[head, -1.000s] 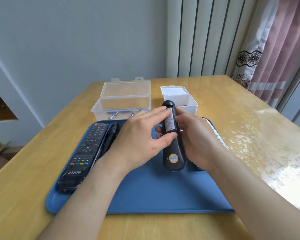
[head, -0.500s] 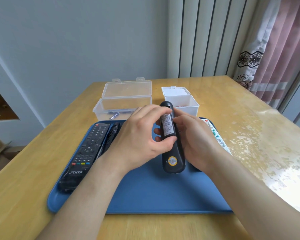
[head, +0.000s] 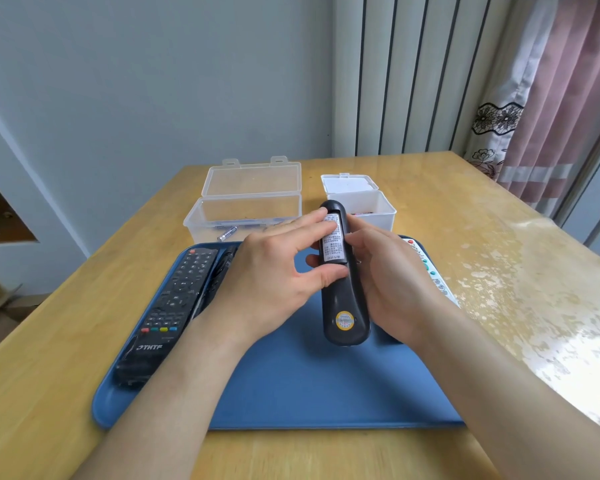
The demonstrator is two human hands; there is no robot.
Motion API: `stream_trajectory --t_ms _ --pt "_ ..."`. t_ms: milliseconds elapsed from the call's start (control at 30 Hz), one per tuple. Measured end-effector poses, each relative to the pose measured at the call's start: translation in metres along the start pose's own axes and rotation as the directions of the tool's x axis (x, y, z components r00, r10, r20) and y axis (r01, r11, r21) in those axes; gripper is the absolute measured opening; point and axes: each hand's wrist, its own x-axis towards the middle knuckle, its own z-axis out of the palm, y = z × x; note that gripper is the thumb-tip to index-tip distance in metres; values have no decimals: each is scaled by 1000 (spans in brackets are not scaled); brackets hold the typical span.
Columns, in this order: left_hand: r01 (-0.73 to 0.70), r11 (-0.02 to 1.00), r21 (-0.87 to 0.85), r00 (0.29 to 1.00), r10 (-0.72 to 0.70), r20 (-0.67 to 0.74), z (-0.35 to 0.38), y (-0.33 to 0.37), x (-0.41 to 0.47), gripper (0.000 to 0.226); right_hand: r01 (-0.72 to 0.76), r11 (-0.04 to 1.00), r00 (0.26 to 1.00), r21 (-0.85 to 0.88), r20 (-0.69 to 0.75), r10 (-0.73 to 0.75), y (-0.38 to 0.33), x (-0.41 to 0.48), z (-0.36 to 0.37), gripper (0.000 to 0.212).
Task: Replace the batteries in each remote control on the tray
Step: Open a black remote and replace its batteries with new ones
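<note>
A black remote [head: 167, 317] lies along the tray's [head: 291, 393] left edge. Above the tray's middle, the left hand [head: 271, 282] pinches the held remote [head: 343, 292], thumb and fingers clamped on it. The right hand's [head: 392, 285] fingers curl round its other side.

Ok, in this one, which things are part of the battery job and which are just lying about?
Part of the job: black remote held back-up in left hand and right hand; THTF remote, slim dark remote and white remote on the blue tray; clear box holding batteries; white box.
Just lying about: curtain; cardboard on the floor.
</note>
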Motion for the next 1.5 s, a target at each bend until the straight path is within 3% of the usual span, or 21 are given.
stream_trajectory --t_ms 133,200,333,467,500,533,600,633,700,833,1067,1133,1200,1300,1400,1500 --pt "105 989 -103 993 -110 -42 3 3 2 54 8 1000 999 11 34 -9 -1 -1 3 43" --pt "174 952 -250 980 -192 -50 6 5 3 49 18 1000 999 10 43 -18 -1 -2 5 43" --pt "333 730 -597 926 -372 62 12 8 2 48 29 999 999 -13 46 -29 1 -3 9 40" --pt "340 595 -728 922 -364 133 14 11 0 49 57 998 997 -32 52 -55 -1 -5 13 37" --pt "322 613 -722 928 -355 113 13 11 0 50 62 998 997 -27 45 -60 -3 -5 13 37" --pt "284 694 -661 942 -332 56 13 10 1 51 67 997 997 -23 36 -66 -5 -5 12 36" --pt "116 935 -336 983 -156 -97 9 10 2 55 84 996 996 -16 22 -84 -8 -5 10 35" --pt "-1 989 -149 991 -19 -132 9 9 2 55 91 996 996 -14 19 -91 -10 -5 9 35" --pt "-132 990 45 980 137 -143 7 8 3 55 96 995 995 -10 8 -96 -10 -4 9 34" --pt "-222 961 167 958 246 -144 9 1 1 53 86 996 996 -7 -28 -86 -7 -5 10 31" --pt "-199 965 172 964 225 -145 10 -1 0 50 97 995 995 -30 26 -96 -5 -10 14 28" --pt "-103 993 62 981 112 -160 9 2 -1 48 116 991 993 -62 28 -114 -4 -10 16 29" --pt "77 963 -259 985 -113 -130 10 12 -2 44 143 983 990 -117 34 -140 -2 -10 17 31" --pt "249 688 -682 948 -318 25 14 27 -2 39 153 976 987 -153 67 -144 -1 -13 19 33" --pt "330 543 -772 912 -395 112 13 27 -1 57 136 976 990 -171 53 -128 0 -14 17 35" --pt "407 479 -778 870 -463 171 7 21 3 71 117 971 993 -209 31 -113 2 -12 17 35"
